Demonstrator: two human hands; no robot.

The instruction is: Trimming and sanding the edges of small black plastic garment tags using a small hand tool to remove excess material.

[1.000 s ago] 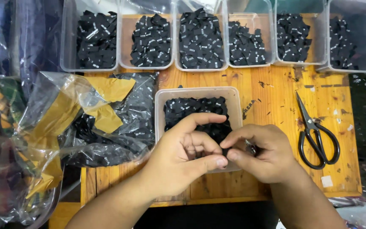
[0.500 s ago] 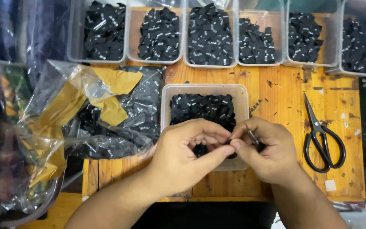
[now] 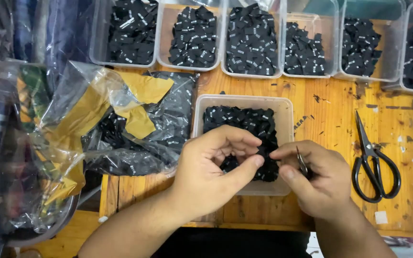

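I had my left hand (image 3: 211,167) pinching a small black label (image 3: 262,150) over the clear tub (image 3: 243,102) while my right hand (image 3: 319,179) gripped small snips (image 3: 302,162), so cutting called for steadiness, with black scissors (image 3: 374,160) at three o'clock and a plastic bag (image 3: 120,124) crowding nine o'clock on the surface (image 3: 331,119).

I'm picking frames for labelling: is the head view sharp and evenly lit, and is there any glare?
Head view: light is even and soft, with the hands, left and right, sharp; white glare streaks run over the crinkled plastic bags; the black fabric labels in the near tray merge into a dark mass.
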